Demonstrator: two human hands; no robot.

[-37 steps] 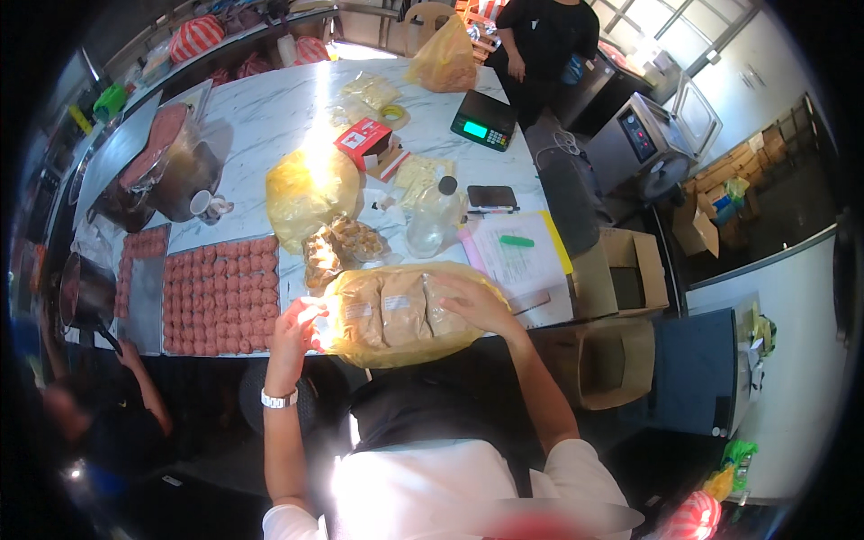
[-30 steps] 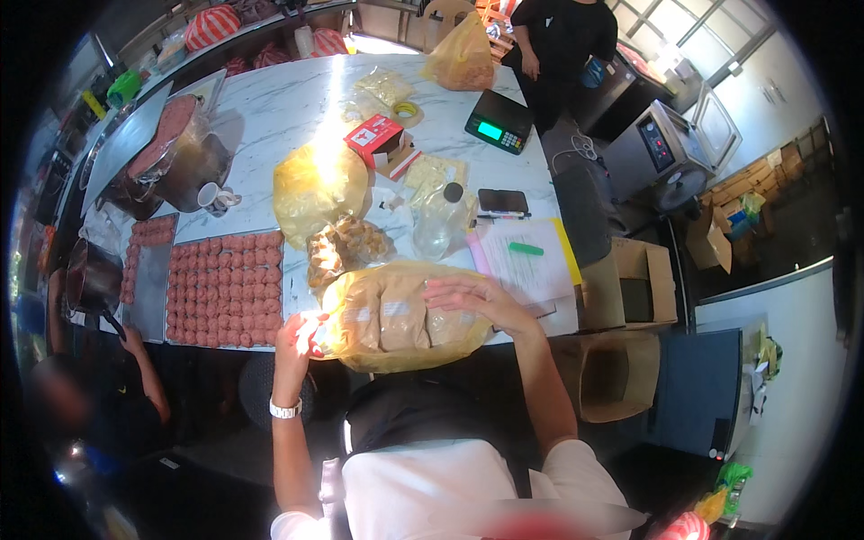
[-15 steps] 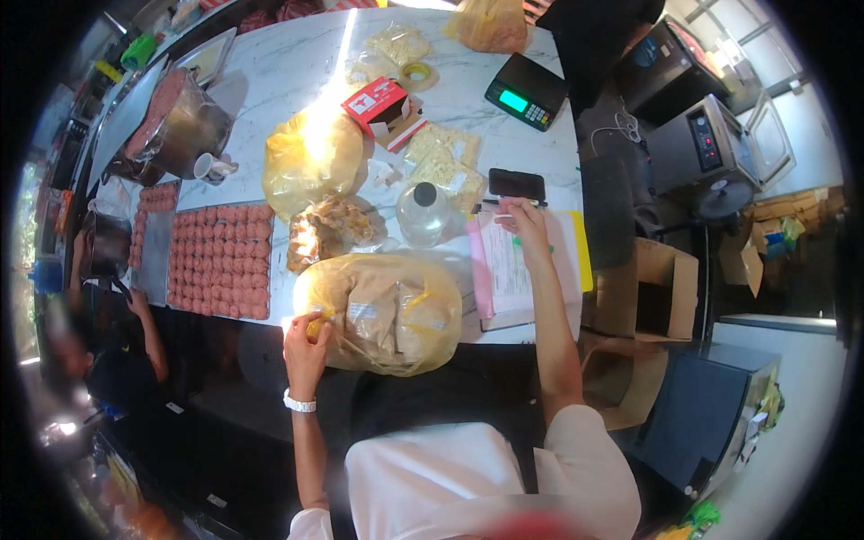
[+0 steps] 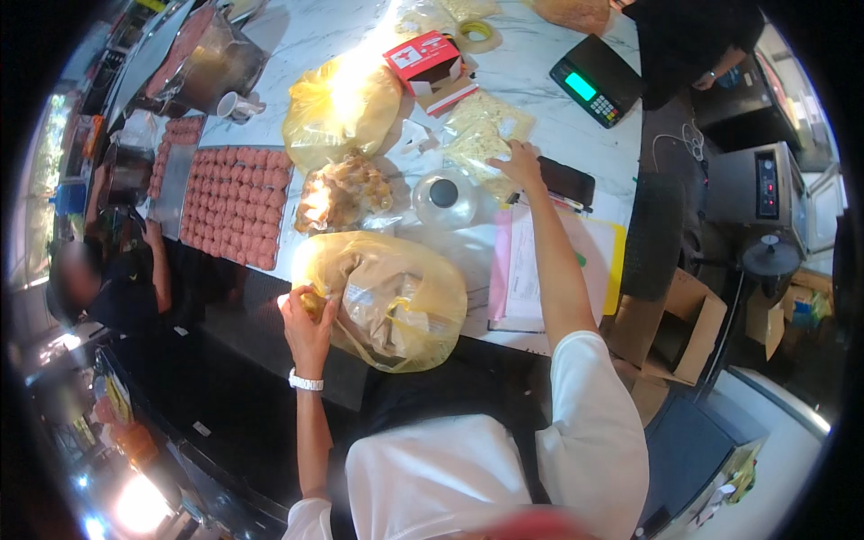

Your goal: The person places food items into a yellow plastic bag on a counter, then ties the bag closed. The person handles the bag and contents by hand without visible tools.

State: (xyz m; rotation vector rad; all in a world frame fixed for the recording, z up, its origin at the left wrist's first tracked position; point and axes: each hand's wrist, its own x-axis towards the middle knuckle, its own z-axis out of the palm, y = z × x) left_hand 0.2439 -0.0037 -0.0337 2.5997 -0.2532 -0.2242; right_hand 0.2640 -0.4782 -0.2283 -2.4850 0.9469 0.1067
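**Left hand (image 4: 308,324) gathered the yellow plastic bag (image 4: 441,288); right hand (image 4: 520,167) stretched over the clear packet (image 4: 486,130)**

Through the head feed I saw the left hand clutching bunched film at the bag's edge, presumably to steady it, since the bag overhung the near rim of the counter (image 4: 526,63). The bag lay just right of that hand, kept close to the torso, I judged, for easy reach. The right hand's fingers were spread, grasping nothing I could make out, at the near edge of the packet of pale shreds; I couldn't tell whether they touched it. The smartphone (image 4: 569,180) lay just right of that hand, the round clear bottle (image 4: 444,205) to its left.

Yellow film and folds blurred the brown packets (image 4: 360,292) beside the left hand, so I couldn't count them. The right forearm covered part of the papers (image 4: 517,270) and nearly all of a green pen (image 4: 580,260). Beyond the left hand, glare washed out a second yellow bag (image 4: 360,121). Far past the right hand, the picture's top edge cut off another bag (image 4: 576,11).
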